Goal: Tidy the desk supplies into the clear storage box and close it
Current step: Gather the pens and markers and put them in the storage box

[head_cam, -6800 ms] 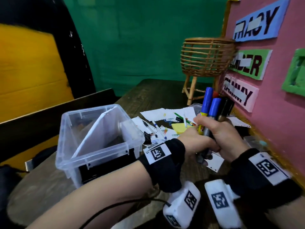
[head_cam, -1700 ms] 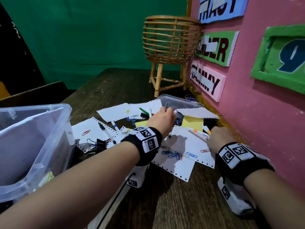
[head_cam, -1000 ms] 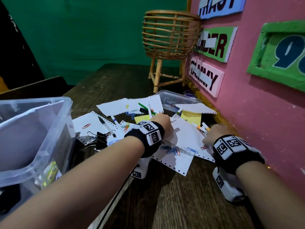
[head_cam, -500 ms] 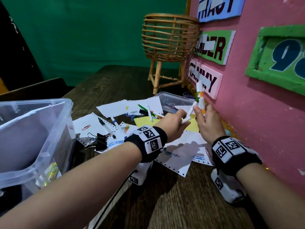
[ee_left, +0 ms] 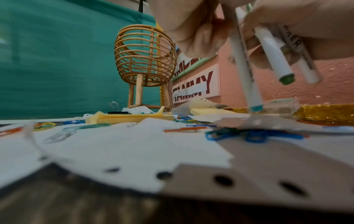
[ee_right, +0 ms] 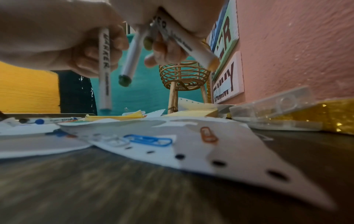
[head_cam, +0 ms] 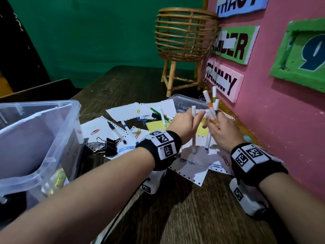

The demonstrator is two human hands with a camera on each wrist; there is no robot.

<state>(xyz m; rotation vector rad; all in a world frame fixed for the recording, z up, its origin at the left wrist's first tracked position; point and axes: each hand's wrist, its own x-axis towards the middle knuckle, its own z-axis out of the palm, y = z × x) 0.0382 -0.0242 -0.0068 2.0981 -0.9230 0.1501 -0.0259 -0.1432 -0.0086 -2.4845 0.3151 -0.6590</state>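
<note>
Left hand (head_cam: 184, 123) fingers grip one white marker (head_cam: 193, 131) upright; right hand (head_cam: 222, 131) fingers clutch several markers (head_cam: 211, 110) above papers (head_cam: 195, 166) on desk (head_cam: 193, 208).

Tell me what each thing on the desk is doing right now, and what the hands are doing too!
Left hand: grips one white marker, held upright.
Right hand: grips a bunch of white markers.
Clear storage box: open, no lid on.
Small clear case: lies by the pink wall, partly under paper.
Black binder clip: lies on the paper sheets.
Yellow sticky notes: lie flat on the desk.
Paper clips: scattered loose.
</note>
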